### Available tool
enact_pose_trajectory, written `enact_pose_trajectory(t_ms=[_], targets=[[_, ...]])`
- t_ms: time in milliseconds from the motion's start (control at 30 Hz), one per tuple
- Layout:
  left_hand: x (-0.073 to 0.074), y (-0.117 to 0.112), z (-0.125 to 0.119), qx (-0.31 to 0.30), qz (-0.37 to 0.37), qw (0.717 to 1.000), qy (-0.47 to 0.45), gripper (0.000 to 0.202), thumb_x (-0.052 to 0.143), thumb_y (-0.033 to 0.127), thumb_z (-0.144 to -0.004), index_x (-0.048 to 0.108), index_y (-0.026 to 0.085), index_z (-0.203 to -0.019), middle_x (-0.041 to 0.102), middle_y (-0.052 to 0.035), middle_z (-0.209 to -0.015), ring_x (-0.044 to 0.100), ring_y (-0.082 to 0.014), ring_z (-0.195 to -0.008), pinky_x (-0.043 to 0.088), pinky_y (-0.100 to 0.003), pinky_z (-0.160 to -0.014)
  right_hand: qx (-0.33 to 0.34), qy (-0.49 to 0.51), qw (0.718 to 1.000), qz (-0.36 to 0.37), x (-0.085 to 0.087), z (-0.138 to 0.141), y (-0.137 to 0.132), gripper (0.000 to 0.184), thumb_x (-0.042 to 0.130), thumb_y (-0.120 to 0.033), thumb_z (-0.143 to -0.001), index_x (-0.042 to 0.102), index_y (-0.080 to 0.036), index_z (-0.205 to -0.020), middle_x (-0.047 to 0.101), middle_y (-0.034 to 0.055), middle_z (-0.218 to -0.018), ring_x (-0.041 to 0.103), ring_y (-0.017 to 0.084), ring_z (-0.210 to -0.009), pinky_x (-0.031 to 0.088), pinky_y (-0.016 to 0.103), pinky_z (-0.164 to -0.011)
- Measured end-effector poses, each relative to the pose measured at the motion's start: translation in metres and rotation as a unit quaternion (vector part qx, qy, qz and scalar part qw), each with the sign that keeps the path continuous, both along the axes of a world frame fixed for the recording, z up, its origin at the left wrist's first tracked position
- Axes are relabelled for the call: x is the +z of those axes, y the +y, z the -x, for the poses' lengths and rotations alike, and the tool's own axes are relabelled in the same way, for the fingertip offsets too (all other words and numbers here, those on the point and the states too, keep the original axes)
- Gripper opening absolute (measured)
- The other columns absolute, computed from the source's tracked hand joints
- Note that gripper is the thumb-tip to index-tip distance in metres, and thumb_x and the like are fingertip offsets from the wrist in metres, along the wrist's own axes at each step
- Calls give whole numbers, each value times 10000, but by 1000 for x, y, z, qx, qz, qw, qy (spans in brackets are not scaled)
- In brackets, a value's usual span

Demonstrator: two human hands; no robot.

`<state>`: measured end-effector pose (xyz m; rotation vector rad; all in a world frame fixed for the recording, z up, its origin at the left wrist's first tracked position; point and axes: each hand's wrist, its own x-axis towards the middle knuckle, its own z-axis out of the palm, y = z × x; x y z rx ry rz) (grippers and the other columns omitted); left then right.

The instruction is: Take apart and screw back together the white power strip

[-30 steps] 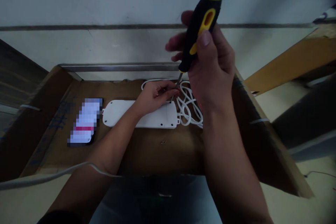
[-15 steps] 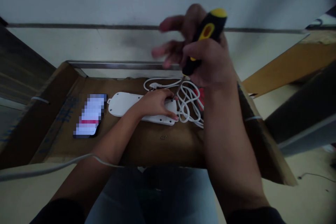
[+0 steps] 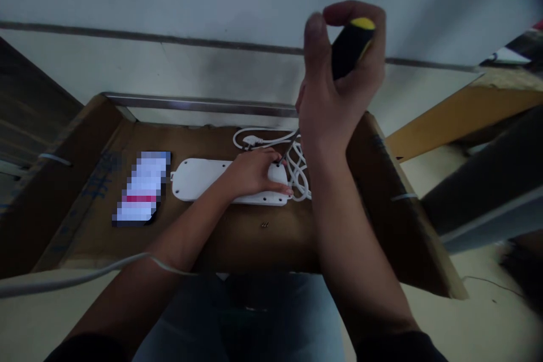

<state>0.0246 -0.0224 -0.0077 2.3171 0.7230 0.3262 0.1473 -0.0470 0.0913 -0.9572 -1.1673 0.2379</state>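
Observation:
A white power strip (image 3: 199,178) with small dark holes along its edges lies flat in a cardboard box. My left hand (image 3: 250,172) grips its right end, with thumb and fingers spread to either side. My right hand (image 3: 339,79) is closed round the black and yellow handle of a screwdriver (image 3: 352,48) above the strip. The screwdriver's shaft slants down to a hole near the strip's upper right corner, beside my left fingertips. Its tip is too small to make out. A few tiny screws (image 3: 264,224) lie on the cardboard below the strip.
A white cable (image 3: 299,172) with its plug (image 3: 253,140) lies coiled behind and right of the strip. A phone (image 3: 142,186) with a blurred screen lies at left. The box walls (image 3: 394,209) rise at both sides. A thin pale cable (image 3: 85,277) crosses near my left forearm.
My right hand has turned about the screwdriver, its fingers going from stretched out to wrapped round the handle. My left hand stays on the power strip. The view has shifted slightly.

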Motion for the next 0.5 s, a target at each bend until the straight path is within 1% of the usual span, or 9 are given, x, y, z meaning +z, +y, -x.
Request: enact_pose_trajectory(t_ms=[67, 133, 200, 233, 300, 367, 400, 433, 500], targets=[[-1, 1, 0, -8, -1, 1000, -2, 702, 869, 729, -631, 740, 228, -1105, 745, -81, -1220, 672, -345, -1196, 508, -411, -998, 21, 35, 998, -56, 3, 4, 2, 213, 483, -465, -1046, 530, -277, -958, 380, -46, -668, 393, 131, -525, 370, 312, -522], [-1, 3, -1, -13, -8, 1000, -1, 714, 861, 736, -631, 739, 231, -1120, 747, -87, -1209, 673, -345, -1191, 511, -411, -998, 71, 9, 995, -62, 5, -1, 6, 283, 530, -484, -1017, 544, -268, -835, 434, -37, -649, 441, 127, -500, 381, 320, -499], [-2, 5, -2, -16, -16, 1000, 7, 744, 852, 751, -627, 737, 225, -1140, 744, -101, -1224, 666, -359, -1206, 510, -420, -998, 110, -14, 992, -64, 8, -13, 11, 293, 652, -461, -894, 487, -269, -746, 591, 14, -863, 640, 151, -744, 510, 299, -618], [-2, 6, -2, -19, -18, 1000, 12, 756, 850, 754, -625, 736, 221, -1148, 743, -109, -1233, 666, -365, -1205, 510, -424, -992, 147, -7, 988, -40, 9, -21, 13, 313, 662, -462, -835, 435, -274, -729, 628, 17, -945, 666, 164, -808, 533, 298, -620], [-3, 7, -4, -18, -18, 999, 22, 781, 851, 761, -610, 738, 213, -1154, 747, -122, -1237, 677, -373, -1176, 515, -428, -964, 206, 6, 978, 16, 10, -31, 17, 344, 651, -504, -789, 392, -282, -746, 673, -6, -939, 562, 129, -595, 409, 284, -417], [-2, 8, -5, -5, -16, 999, 31, 792, 838, 787, -602, 746, 212, -1139, 761, -128, -1198, 694, -376, -1128, 521, -429, -927, 247, 9, 968, 42, 11, -33, 18, 265, 641, -525, -840, 506, -299, -873, 656, -53, -783, 283, 83, -388, 171, 279, -311], [-2, 8, -5, 2, -15, 999, 35, 791, 826, 804, -604, 751, 215, -1126, 766, -126, -1173, 698, -377, -1113, 522, -429, -916, 256, 11, 966, 32, 10, -31, 17, 224, 634, -503, -882, 570, -309, -972, 604, -76, -687, 177, 76, -361, 105, 282, -309], [-1, 8, -5, 9, -14, 999, 40, 786, 814, 817, -608, 755, 218, -1115, 769, -122, -1159, 698, -377, -1112, 522, -431, -916, 254, 15, 967, 16, 9, -27, 16, 211, 627, -466, -917, 614, -316, -1064, 525, -91, -605, 131, 75, -356, 89, 281, -313], [1, 6, -5, 14, -10, 999, 50, 768, 802, 820, -627, 752, 228, -1113, 763, -106, -1184, 689, -369, -1145, 518, -432, -941, 209, 17, 978, -5, 7, -19, 13, 218, 628, -434, -943, 662, -316, -1124, 392, -87, -532, 201, 86, -363, 155, 268, -322]])
